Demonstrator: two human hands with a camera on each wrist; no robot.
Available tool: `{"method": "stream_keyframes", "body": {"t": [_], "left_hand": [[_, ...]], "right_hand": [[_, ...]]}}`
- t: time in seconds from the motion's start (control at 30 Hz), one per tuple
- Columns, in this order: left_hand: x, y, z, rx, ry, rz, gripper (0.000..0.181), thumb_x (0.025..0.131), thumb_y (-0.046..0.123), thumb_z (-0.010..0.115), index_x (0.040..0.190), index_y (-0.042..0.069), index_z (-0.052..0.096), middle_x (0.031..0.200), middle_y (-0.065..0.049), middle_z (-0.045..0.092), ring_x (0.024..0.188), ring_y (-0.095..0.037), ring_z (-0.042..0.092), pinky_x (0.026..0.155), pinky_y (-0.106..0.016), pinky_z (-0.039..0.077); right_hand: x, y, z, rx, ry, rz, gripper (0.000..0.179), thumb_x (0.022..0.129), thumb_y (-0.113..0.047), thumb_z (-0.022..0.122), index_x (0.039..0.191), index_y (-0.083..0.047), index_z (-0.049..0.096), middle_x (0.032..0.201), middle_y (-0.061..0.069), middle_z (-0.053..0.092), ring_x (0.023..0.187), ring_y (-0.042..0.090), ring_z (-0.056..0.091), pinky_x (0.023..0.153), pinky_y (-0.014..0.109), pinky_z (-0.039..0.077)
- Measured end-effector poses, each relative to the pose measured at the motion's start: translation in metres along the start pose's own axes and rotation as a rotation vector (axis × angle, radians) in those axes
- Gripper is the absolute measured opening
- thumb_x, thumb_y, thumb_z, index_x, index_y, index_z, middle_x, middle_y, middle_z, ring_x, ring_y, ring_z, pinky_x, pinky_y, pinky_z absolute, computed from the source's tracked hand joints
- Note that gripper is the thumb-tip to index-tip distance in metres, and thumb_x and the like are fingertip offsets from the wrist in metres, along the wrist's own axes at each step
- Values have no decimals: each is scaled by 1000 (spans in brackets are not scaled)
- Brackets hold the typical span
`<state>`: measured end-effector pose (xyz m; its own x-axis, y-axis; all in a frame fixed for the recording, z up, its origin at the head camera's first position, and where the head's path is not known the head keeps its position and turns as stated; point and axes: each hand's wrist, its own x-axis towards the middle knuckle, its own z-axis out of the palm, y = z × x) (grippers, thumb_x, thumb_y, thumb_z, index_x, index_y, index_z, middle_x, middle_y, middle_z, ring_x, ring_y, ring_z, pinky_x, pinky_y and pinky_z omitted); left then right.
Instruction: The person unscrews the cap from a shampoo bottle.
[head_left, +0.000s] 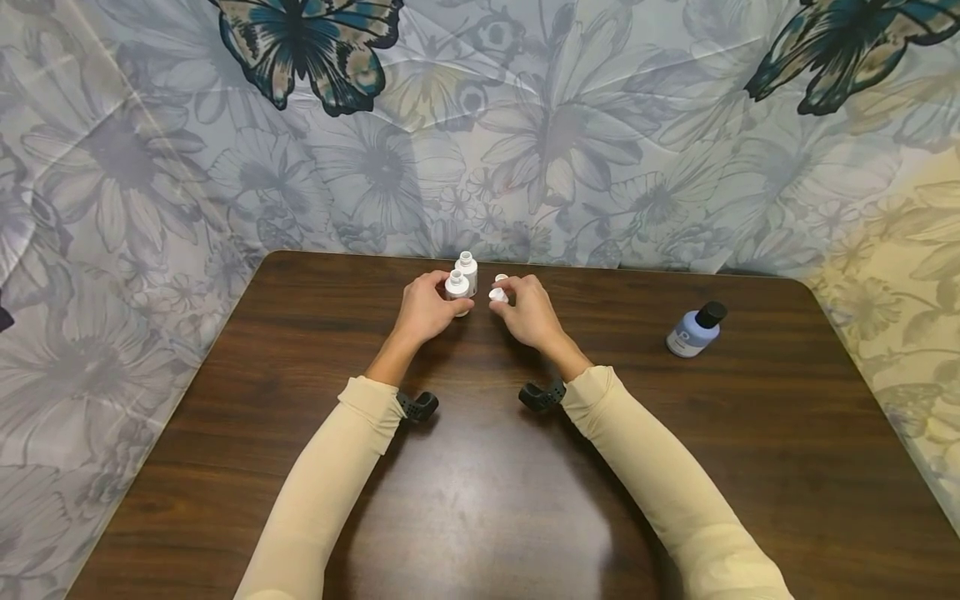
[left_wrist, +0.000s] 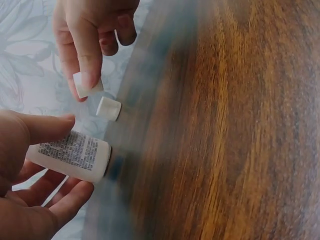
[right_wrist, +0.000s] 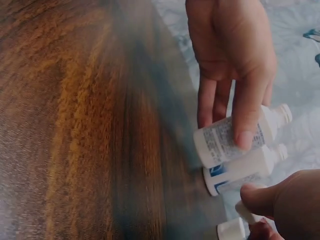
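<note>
My left hand [head_left: 426, 307] grips a small white bottle [head_left: 457, 286] between thumb and fingers near the table's far edge. Its neck is bare, and fine print covers the label on this bottle [left_wrist: 75, 157] in the left wrist view. Close behind it stands a second white bottle [head_left: 467, 267], also uncapped, with a blue mark on that bottle [right_wrist: 245, 175] in the right wrist view. Thumb and finger of my right hand [head_left: 531, 312] pinch a white cap [head_left: 497, 294]. Just beyond, another white cap [left_wrist: 108, 109] rests on the table.
A lavender bottle with a black cap [head_left: 693, 330] stands on the right of the dark wooden table [head_left: 480, 500]. Behind the table's far edge hangs a floral cloth [head_left: 525, 167] with butterflies. Each wrist wears a black band [head_left: 542, 397].
</note>
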<state>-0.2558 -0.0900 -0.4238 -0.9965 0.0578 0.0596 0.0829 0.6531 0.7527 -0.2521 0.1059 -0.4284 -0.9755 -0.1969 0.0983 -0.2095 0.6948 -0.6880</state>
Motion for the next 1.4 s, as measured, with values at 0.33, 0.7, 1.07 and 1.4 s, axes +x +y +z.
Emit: {"method": "stream_keyframes", "body": {"t": [0.33, 0.7, 1.07, 1.4], "left_hand": [[1, -2, 6, 2, -24, -23, 49, 84, 27, 85, 123, 5, 66, 105, -12, 70, 96, -26, 64, 84, -41, 52], [1, -1, 8, 3, -29, -30, 48, 83, 27, 85, 122, 6, 66, 101, -10, 70, 93, -25, 63, 82, -39, 51], [2, -1, 7, 25, -54, -40, 45, 85, 29, 83, 120, 6, 68, 96, -9, 69, 89, -24, 61, 79, -38, 50], [1, -2, 9, 49, -79, -58, 47, 85, 30, 84, 120, 4, 68, 105, -12, 72, 95, -28, 63, 82, -41, 51]], "right_hand": [[5, 1, 6, -34, -44, 95, 33, 94, -17, 73, 119, 0, 62, 116, 19, 63, 108, 31, 59, 95, 44, 50], [5, 1, 7, -61, -81, 121, 33, 93, -18, 74, 120, -2, 63, 117, 16, 63, 107, 29, 59, 93, 42, 50], [4, 5, 12, -130, -80, 125, 31, 93, -20, 74, 119, -5, 65, 112, 13, 63, 99, 27, 60, 86, 45, 53], [2, 6, 15, -146, -97, 128, 40, 94, -22, 74, 127, -3, 62, 119, 15, 59, 105, 29, 58, 90, 49, 53]]}}
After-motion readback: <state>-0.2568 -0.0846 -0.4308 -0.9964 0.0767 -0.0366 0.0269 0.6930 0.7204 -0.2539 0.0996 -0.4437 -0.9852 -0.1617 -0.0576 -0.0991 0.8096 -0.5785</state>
